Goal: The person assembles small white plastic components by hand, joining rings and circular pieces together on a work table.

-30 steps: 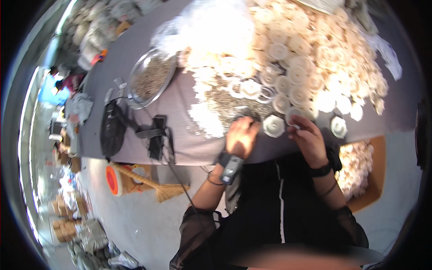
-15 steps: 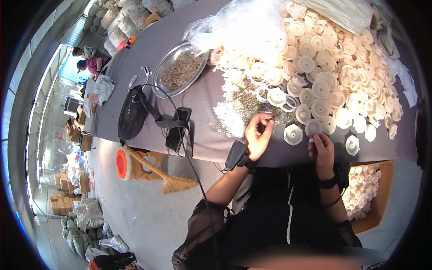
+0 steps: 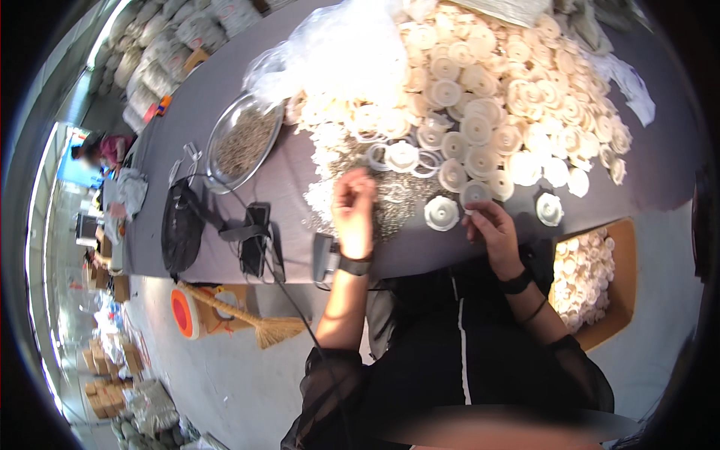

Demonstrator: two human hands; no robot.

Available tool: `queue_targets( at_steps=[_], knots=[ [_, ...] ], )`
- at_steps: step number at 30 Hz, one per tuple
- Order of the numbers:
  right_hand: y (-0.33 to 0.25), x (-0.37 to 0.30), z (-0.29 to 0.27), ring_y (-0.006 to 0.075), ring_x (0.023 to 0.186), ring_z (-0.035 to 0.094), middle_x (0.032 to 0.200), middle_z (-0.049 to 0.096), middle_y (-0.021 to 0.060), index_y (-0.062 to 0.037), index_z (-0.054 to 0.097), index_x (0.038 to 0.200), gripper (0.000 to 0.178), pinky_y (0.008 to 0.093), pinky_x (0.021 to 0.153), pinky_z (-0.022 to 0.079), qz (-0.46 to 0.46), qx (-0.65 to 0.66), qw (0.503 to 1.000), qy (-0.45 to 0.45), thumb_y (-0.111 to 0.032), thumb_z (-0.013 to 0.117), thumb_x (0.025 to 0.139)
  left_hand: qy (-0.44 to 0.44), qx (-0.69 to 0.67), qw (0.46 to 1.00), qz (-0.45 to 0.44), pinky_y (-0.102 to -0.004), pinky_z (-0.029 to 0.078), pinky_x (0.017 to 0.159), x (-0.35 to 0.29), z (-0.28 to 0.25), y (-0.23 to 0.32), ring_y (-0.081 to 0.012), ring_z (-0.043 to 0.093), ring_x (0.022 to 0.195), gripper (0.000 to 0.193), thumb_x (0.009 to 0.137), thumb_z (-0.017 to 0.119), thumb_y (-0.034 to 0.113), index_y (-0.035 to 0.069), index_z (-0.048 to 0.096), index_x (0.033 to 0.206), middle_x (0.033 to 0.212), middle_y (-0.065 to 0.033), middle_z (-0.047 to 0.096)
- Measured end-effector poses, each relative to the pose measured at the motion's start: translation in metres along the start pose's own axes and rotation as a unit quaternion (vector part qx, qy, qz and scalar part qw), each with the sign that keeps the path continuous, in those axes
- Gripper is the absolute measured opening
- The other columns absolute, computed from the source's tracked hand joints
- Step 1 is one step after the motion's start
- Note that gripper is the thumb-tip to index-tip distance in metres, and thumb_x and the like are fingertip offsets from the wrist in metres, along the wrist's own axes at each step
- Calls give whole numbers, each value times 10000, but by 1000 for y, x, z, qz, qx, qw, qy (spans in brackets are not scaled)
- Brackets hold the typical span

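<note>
My left hand is over the left part of the small metal pieces, beside a heap of tiny white rings. Its fingers look bent but are smeared by motion, so what they hold cannot be told. With thumb and fingers pinched, my right hand grips a small white piece at the near edge of a round white plastic disc. Between the hands, a separate white disc lies flat on the grey tablecloth, and another disc rests to the right.
Beyond the hands spreads a big pile of cream discs, with clear plastic bags beside it. A metal tray of small parts, a black bag and a phone lie left. A carton of discs stands below right.
The view has shifted, so the table appears farther left. My left hand has moved left, away from the lone disc and toward the tiny rings. My right hand stays pinched by the same disc.
</note>
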State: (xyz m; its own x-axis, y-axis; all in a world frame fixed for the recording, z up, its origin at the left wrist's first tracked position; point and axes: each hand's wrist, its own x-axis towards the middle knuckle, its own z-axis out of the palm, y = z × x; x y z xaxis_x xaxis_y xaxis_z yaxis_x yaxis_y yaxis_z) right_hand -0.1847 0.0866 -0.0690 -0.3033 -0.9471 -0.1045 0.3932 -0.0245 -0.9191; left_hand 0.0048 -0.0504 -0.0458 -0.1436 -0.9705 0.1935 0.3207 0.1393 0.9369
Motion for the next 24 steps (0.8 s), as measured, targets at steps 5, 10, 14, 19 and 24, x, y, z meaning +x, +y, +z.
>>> queue_targets(
  at_steps=[5, 10, 14, 19, 24],
  knots=[
    [0, 0, 1, 93, 650, 538, 815, 600, 59, -9, 564, 1019, 171, 218, 592, 436, -7, 1, 1000, -20, -90, 501, 883, -17, 108, 993, 38, -173, 425, 622, 6, -14, -14, -48, 522, 679, 177, 802, 617, -29, 23, 635, 971, 784, -2, 602],
    [-4, 0, 4, 76, 661, 532, 808, 601, 39, -7, 576, 1019, 171, 207, 608, 436, 2, 10, 1000, -16, -95, 511, 887, -42, 71, 996, -23, -171, 415, 585, -1, -3, -4, -47, 517, 633, 162, 807, 617, -17, 31, 625, 961, 767, 0, 609],
    [-10, 4, 11, 82, 662, 535, 819, 607, 49, -5, 545, 1057, 191, 206, 613, 439, -1, 26, 999, -31, -82, 517, 884, -79, -45, 995, -52, -199, 442, 603, -6, 2, 3, -70, 549, 678, 225, 807, 603, -33, 30, 594, 1023, 821, -31, 628],
    [-26, 8, 30, 164, 718, 627, 852, 643, 129, 7, 518, 1005, 170, 267, 654, 505, -11, 99, 991, -88, -27, 567, 846, -157, -20, 985, -74, -216, 464, 682, -36, 25, 16, -95, 568, 742, 201, 795, 609, -54, 0, 616, 988, 889, -46, 623],
    [-31, 6, 30, 152, 688, 615, 817, 639, 118, 10, 543, 975, 154, 250, 635, 495, 0, 79, 991, -108, -25, 587, 832, -205, -10, 974, -92, -213, 461, 695, -44, 34, 20, -98, 568, 760, 203, 796, 602, -61, -11, 619, 991, 914, -61, 614]
  ],
)
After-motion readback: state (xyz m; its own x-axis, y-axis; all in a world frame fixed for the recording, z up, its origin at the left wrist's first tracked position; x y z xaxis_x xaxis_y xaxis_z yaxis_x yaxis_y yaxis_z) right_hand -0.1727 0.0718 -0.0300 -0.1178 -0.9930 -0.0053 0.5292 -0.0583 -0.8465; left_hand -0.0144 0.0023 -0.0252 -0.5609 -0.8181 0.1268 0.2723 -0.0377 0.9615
